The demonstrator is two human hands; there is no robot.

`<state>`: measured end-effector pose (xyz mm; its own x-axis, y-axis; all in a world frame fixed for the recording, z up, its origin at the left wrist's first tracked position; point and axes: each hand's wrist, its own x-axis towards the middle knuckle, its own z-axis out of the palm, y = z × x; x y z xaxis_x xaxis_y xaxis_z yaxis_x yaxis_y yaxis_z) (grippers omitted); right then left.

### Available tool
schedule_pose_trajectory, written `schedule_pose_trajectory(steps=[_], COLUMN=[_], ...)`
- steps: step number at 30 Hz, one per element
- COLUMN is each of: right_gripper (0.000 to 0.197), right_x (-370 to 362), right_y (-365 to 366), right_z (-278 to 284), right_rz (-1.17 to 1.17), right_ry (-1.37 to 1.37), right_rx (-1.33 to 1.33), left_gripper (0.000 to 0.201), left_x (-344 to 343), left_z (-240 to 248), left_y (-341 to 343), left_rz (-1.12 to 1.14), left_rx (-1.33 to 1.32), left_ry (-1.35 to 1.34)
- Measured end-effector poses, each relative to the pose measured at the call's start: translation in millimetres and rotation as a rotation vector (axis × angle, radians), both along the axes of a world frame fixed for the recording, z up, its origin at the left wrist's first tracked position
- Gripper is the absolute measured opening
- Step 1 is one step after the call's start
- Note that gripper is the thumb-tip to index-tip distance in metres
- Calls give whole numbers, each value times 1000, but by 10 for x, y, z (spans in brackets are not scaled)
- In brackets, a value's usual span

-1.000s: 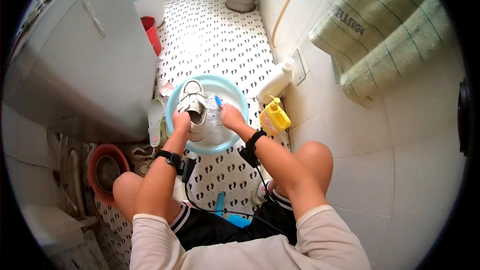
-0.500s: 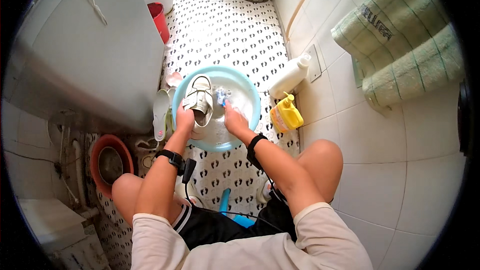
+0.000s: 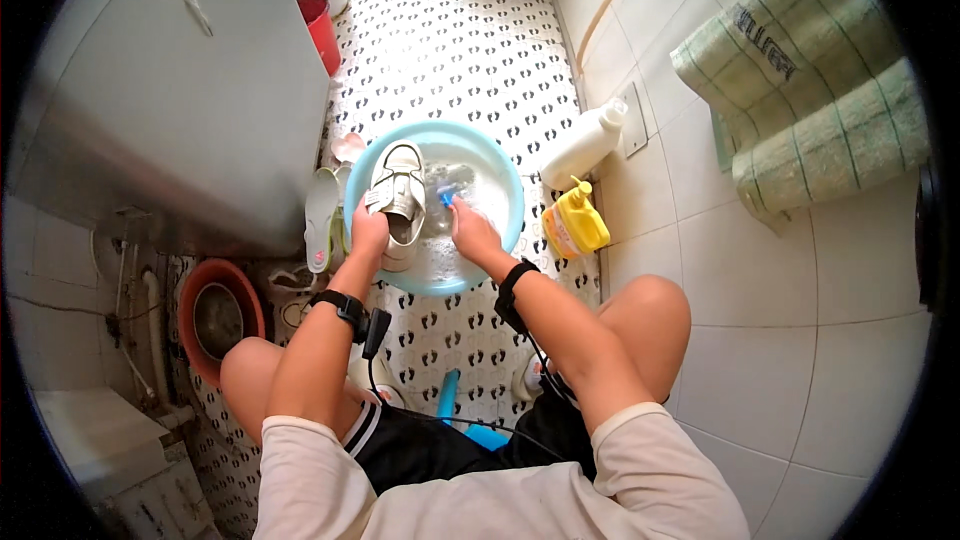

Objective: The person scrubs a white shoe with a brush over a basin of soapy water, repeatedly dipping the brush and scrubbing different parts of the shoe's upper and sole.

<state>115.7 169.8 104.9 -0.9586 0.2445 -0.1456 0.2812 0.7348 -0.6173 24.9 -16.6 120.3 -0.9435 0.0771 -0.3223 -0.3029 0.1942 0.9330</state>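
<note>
Grip, left hand (image 3: 370, 232): closed on the white shoe (image 3: 399, 180), apparently steadying it
Grip, right hand (image 3: 475, 233): pinching one blue tool (image 3: 447, 199), possibly a brush
Shoe: one held, over one light-blue basin (image 3: 516, 190), presumably catching drips
Bottles: two, white bottle (image 3: 583, 147) and yellow bottle (image 3: 577, 224), perhaps kept within reach
</note>
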Motion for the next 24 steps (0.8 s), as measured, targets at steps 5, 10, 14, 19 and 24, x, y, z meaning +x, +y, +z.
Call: schedule_pose_trajectory(steps=[5, 10, 14, 19, 24], right_gripper=[32, 38, 35, 32, 30], right_x=[-34, -37, 26, -25, -23], right_y=[-20, 18, 55, 27, 73], right_z=[72, 154, 111, 165, -23], right_rz=[-29, -125, -190, -245, -211], right_ry=[-25, -64, -5, -35, 26], right_rx=[-22, -95, -35, -8, -17], left_gripper=[55, 55, 54, 52, 56], left_x=[-9, 99, 85, 58, 79], left_z=[-142, 39, 86, 10, 21], left_y=[-17, 109, 214, 127, 153], left_rz=[12, -4, -11, 1, 9], left_rx=[-21, 3, -14, -16, -17], left_ry=[27, 20, 9, 47, -29])
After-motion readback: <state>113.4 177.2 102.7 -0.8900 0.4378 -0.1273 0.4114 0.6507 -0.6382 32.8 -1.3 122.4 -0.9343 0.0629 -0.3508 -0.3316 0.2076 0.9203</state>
